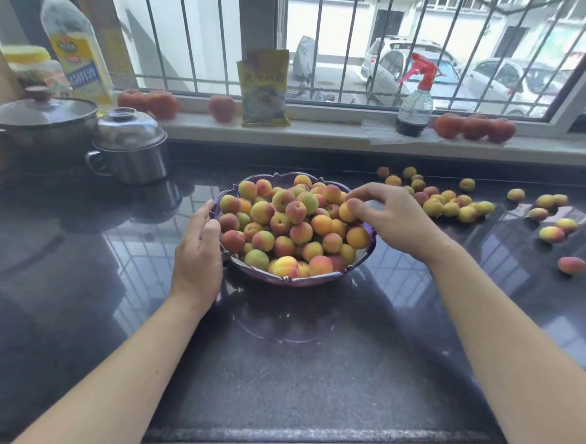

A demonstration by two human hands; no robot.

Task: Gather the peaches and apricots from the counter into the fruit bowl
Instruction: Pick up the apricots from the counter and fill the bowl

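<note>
My right hand (382,214) had its grip pinched round one orange apricot (347,213), thumb and fingertips curled on it just over the right side of the fruit bowl (292,282). My left hand (200,248) rested against the bowl's left rim, fingers loosely bent along the edge and thumb touching the fruit there; I judged it was steadying the bowl rather than holding any fruit.

The bowl stood on the dark table (278,372) in front of me and was heaped well above its rim with peaches and apricots. That much of the job looked done, I'd say the larger part. What was left lay to the right: a loose cluster of fruit (450,203) near the bowl, and farther off a scatter of single pieces (553,233) toward the right edge, one reddish one (571,265) lying apart and nearer to me. With the pile so high, I reckoned the rest would need careful placing so nothing rolled off.
</note>
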